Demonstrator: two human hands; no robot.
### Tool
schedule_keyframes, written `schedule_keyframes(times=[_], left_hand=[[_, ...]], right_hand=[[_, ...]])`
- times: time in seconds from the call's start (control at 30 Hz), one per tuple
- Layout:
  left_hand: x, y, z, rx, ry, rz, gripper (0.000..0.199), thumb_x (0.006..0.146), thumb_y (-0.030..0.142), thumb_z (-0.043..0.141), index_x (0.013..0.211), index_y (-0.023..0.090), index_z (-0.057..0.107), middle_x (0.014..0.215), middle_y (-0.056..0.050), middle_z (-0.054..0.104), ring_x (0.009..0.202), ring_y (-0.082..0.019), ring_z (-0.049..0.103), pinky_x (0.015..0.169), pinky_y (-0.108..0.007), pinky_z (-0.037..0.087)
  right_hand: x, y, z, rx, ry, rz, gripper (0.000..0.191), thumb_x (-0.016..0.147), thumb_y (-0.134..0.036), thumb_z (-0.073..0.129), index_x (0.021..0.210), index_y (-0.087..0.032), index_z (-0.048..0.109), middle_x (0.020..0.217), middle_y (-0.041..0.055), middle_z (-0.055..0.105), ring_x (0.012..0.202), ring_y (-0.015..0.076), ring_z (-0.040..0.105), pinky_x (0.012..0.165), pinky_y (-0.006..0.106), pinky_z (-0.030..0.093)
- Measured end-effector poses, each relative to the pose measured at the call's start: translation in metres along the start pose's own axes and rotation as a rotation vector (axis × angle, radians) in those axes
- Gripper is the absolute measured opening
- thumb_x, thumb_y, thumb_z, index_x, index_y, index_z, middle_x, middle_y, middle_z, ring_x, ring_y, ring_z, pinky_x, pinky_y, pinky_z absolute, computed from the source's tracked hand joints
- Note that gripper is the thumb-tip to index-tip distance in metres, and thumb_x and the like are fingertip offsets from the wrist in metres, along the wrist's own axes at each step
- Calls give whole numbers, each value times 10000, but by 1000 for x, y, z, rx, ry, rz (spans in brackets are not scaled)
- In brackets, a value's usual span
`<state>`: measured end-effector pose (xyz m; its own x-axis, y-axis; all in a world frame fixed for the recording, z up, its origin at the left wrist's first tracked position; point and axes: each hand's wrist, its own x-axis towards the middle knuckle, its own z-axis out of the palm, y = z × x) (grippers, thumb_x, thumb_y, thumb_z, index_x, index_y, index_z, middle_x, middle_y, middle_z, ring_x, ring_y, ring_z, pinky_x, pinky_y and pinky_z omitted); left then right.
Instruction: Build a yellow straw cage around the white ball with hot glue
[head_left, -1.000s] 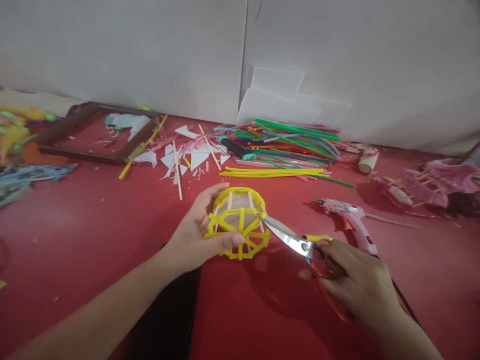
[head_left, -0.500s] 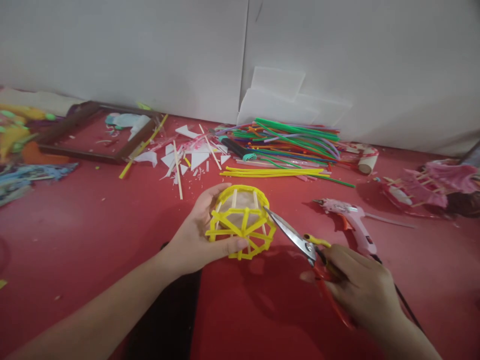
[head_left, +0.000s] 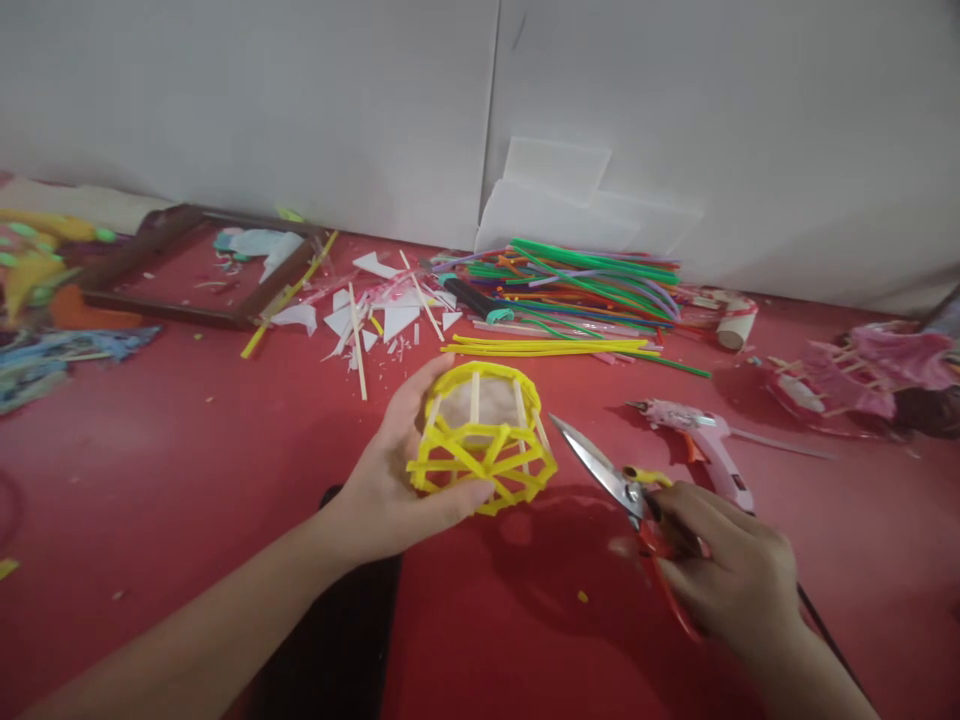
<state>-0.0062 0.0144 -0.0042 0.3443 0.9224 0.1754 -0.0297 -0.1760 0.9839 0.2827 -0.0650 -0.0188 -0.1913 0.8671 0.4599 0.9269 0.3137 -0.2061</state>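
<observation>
My left hand (head_left: 397,470) is closed around a small round frame (head_left: 487,440) of yellow strips joined by pale wooden sticks, tilted so its spoked yellow side faces me. Its thumb lies across the lower strips. To the right, my right hand (head_left: 727,560) grips red-handled scissors (head_left: 600,475), their blades together and pointing up-left, a little apart from the frame. A short yellow piece (head_left: 646,477) sticks out beside the scissors' pivot, near my right fingers. On the red table below lies a tiny yellow scrap (head_left: 583,597).
A pink glue gun (head_left: 701,440) lies at the right, its cord running behind my right hand. Yellow pipe cleaners (head_left: 547,346) and a coloured bundle (head_left: 592,275) lie ahead, with white scraps (head_left: 397,320), a brown frame (head_left: 172,312) and a pink model (head_left: 862,370) around.
The scissors have drawn back right and down, away from the yellow frame. The frame has turned slightly in my left hand. A small yellow scrap now shows on the table.
</observation>
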Motion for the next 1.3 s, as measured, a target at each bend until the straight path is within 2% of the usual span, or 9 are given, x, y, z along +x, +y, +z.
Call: schedule_keyframes(times=[0.17, 0.37, 0.53, 0.77, 0.93, 1.13, 1.23, 1.3], left_hand=[[2, -5, -1, -53, 15, 54, 882, 764, 236, 847, 1463, 396, 334, 1290, -33, 604, 1150, -233, 681, 913, -320, 619], [3, -1, -1, -26, 28, 6, 702, 755, 255, 854, 1347, 318, 481, 1322, -62, 628, 1175, -261, 670, 954, -344, 606], [3, -1, -1, -51, 24, -30, 716, 761, 265, 848, 1383, 314, 498, 1339, -70, 652, 1184, -278, 677, 947, -354, 616], [1, -4, -1, -97, 5, -13, 699, 791, 244, 841, 1391, 342, 496, 1379, -46, 649, 1188, -244, 697, 956, -293, 618], [2, -1, -2, -88, -9, -23, 694, 809, 252, 824, 1409, 346, 488, 1356, -48, 660, 1176, -248, 703, 967, -318, 619], [3, -3, -2, -117, 12, -122, 970, 627, 315, 954, 1448, 347, 438, 1485, -93, 547, 1338, -347, 582, 955, -369, 626], [3, -11, -2, -190, 16, -148, 950, 648, 360, 943, 1432, 353, 406, 1440, -98, 572, 1221, -335, 663, 863, -359, 652], [3, -17, -2, -237, 5, -160, 920, 677, 356, 931, 1417, 363, 385, 1376, -87, 611, 1128, -302, 711, 794, -317, 656]], right_hand=[[3, -3, -5, 102, -63, 4, 296, 963, -489, 575, 818, -232, 565, 591, -48, 487, 475, 113, 447, 491, 248, 381], [6, -2, -8, 108, -82, -12, 257, 941, -459, 599, 821, -235, 568, 577, -58, 459, 469, 111, 416, 467, 238, 374], [7, 4, -9, 128, -124, -69, 203, 911, -410, 635, 826, -230, 598, 567, -66, 481, 439, 93, 415, 443, 218, 363], [1, 7, -6, 38, -82, -26, 409, 980, -533, 554, 716, -221, 571, 573, -38, 548, 458, 97, 511, 478, 240, 371], [-2, 8, -3, -4, -51, -15, 456, 968, -581, 559, 691, -221, 597, 611, -13, 639, 500, 112, 603, 493, 243, 396], [1, 3, -8, -1, -47, -15, 460, 980, -589, 538, 713, -221, 608, 574, -21, 598, 462, 106, 559, 475, 243, 390], [2, 0, -9, -6, -62, 11, 473, 996, -561, 520, 670, -223, 576, 549, -29, 574, 439, 98, 529, 473, 234, 397], [3, 0, -9, 0, -69, 1, 473, 1000, -576, 503, 695, -225, 591, 565, -26, 599, 451, 103, 559, 480, 230, 417]])
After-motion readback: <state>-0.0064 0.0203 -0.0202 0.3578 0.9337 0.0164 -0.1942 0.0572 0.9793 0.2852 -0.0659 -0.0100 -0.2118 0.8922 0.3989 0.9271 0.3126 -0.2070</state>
